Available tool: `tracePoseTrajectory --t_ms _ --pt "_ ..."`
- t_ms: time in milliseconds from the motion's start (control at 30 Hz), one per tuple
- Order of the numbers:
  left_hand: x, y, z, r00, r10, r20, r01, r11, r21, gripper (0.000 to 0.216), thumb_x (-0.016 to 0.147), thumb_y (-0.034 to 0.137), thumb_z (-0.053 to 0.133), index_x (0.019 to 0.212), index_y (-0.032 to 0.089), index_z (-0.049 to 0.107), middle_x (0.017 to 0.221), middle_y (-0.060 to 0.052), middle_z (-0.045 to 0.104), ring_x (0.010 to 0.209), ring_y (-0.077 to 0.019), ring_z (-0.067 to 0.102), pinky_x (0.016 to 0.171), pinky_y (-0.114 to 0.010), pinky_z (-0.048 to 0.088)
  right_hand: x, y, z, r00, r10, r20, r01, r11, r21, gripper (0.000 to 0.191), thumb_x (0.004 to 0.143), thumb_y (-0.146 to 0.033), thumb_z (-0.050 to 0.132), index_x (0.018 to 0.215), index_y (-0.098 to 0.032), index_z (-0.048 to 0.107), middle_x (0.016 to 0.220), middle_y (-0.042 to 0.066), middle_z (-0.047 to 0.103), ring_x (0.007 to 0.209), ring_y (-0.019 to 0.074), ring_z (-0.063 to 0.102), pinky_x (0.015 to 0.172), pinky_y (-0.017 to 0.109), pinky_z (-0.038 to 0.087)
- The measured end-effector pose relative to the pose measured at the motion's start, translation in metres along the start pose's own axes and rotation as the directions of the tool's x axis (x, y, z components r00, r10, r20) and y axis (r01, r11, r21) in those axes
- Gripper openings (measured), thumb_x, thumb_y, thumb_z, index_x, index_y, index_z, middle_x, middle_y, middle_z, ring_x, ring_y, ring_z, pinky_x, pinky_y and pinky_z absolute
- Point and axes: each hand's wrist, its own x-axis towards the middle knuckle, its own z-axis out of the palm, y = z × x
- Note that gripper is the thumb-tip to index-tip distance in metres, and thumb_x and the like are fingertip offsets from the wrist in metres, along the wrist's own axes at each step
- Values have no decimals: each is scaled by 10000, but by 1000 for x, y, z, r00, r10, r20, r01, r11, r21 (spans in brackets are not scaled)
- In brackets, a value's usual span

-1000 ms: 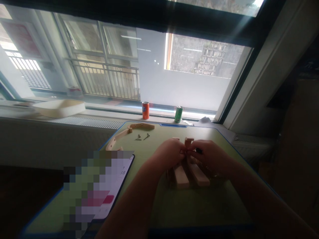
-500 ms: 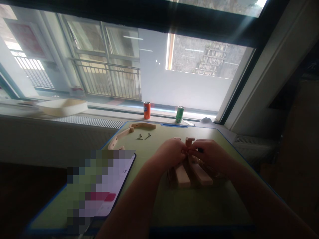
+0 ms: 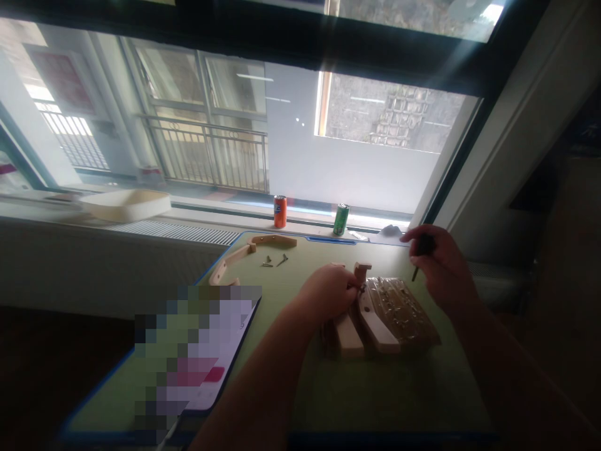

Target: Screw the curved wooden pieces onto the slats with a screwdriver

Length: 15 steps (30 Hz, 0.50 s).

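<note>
My left hand (image 3: pixel 331 291) is closed in a pinch at the far end of a curved wooden piece (image 3: pixel 382 329). A small dark bit shows at its fingertips, too small to name. Beneath that hand lies a second wooden piece (image 3: pixel 350 338), partly covered. An upright wooden end (image 3: pixel 361 271) rises just beyond the fingers. My right hand (image 3: pixel 441 269) is raised to the right, wrapped round a screwdriver (image 3: pixel 425 246) with a dark handle. The shaft points down, apart from the wood. A clear-wrapped brown bundle (image 3: pixel 399 310) sits under and beside the pieces.
Jointed wooden pieces (image 3: pixel 232 260) and several loose screws (image 3: pixel 275 260) lie at the table's far left. A tablet (image 3: pixel 220 351) is near the left edge. An orange can (image 3: pixel 280 212), a green can (image 3: pixel 341 219) and a cream tray (image 3: pixel 129 205) stand on the windowsill.
My right hand has moved away from the wood, up and to the right, with the screwdriver, uncovering the wrapped bundle. My left hand stays at the wooden piece.
</note>
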Motion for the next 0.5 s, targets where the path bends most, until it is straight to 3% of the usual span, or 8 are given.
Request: tracePoseTrajectory --t_ms 67,167,333,500 --pt "0 1 0 1000 2 6 -2 1000 -6 270 765 288 476 881 243 716 780 -39 610 682 -150 534 632 -268 387 3 5 1 997 56 -55 -43 975 218 348 768 -136 492 1088 -270 485 1004 39 593 769 148 565 610 279 465" --pt "-1 5 -2 1000 1 24 -1 1000 -23 262 764 313 482 831 219 718 715 -35 598 653 -145 522 618 -265 371 5 12 7 990 139 11 -132 910 393 364 825 -207 475 1166 -310 398 1169 49 541 843 151 587 672 313 494" --pt "-3 5 -4 1000 18 24 -17 999 -28 245 744 335 510 803 219 718 699 -30 588 625 -137 505 603 -264 357 -3 21 23 971 218 95 -238 878 416 244 795 -227 556 1020 -262 466 951 2 588 628 85 529 577 252 466" --pt "-1 0 -2 1000 20 20 -19 999 -50 252 741 326 512 863 239 715 747 -26 597 655 -135 520 626 -258 374 -8 20 31 949 289 128 -316 875 367 419 729 -237 641 1106 -266 461 868 -9 600 723 118 557 654 275 469"
